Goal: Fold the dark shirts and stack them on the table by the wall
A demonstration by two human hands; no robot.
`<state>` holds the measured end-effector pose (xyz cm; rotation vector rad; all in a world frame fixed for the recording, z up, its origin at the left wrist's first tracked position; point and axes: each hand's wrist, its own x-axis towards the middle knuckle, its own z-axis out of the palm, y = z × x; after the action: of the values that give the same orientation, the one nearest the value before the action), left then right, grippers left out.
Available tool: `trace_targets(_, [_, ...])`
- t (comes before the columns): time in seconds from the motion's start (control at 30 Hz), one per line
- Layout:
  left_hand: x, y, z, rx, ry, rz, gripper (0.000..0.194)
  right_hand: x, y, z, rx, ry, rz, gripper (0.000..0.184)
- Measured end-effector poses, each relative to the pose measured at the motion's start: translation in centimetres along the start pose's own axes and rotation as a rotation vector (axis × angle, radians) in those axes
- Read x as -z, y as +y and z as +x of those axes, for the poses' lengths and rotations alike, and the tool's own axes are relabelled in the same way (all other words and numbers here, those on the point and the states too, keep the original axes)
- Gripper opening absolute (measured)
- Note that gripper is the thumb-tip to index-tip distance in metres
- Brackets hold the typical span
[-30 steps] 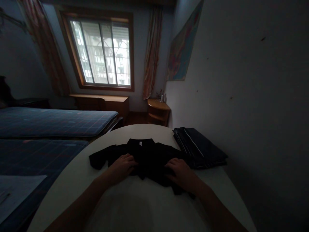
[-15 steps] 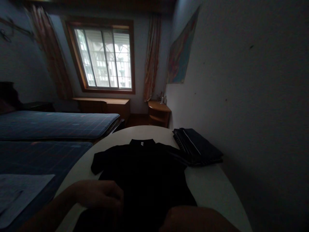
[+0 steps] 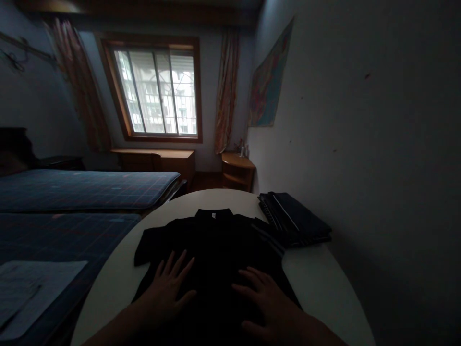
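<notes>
A black short-sleeved shirt (image 3: 216, 250) lies spread out on a round white table (image 3: 104, 283), its collar and small label towards the far edge. On the shirt's left half rests my left hand (image 3: 167, 288), fingers spread. My right hand (image 3: 264, 300) lies on the right half, with fingers apart and nothing held. The shirt's lower end runs out of the dark bottom of the view.
Folded dark clothes (image 3: 295, 218) are piled at the table's right rim, touching the right sleeve. A wall (image 3: 360, 192) runs along the right. To the left are plaid mattresses (image 3: 82, 187), with a paper sheet (image 3: 43, 293) and a pen on the nearer one.
Both hands were curled low near the shirt's lower part. Now they have moved further up it and lie flat with fingers spread. The shirt's body looks smoother and wider.
</notes>
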<state>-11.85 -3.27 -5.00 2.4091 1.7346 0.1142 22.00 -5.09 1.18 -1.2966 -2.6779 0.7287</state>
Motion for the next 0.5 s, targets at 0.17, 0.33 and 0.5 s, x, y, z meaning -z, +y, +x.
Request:
trace_targets(0.17, [0.2, 0.1, 0.1, 0.065, 0.113, -0.029, 0.068, 0.8, -1.2, -0.1, 0.021, 0.029, 0.011, 0.072])
trace_targets(0.33, [1.0, 0.3, 5.6, 0.115, 0.267, 0.055, 0.067, 1.2, -0.4, 5.9, -0.138, 0.244, -0.085, 0.056])
trace_targets(0.5, [0.6, -1.2, 10.3, 0.334, 0.114, 0.086, 0.074, 0.3, 1.6, 12.6, -0.410, 0.174, -0.100, 0.075])
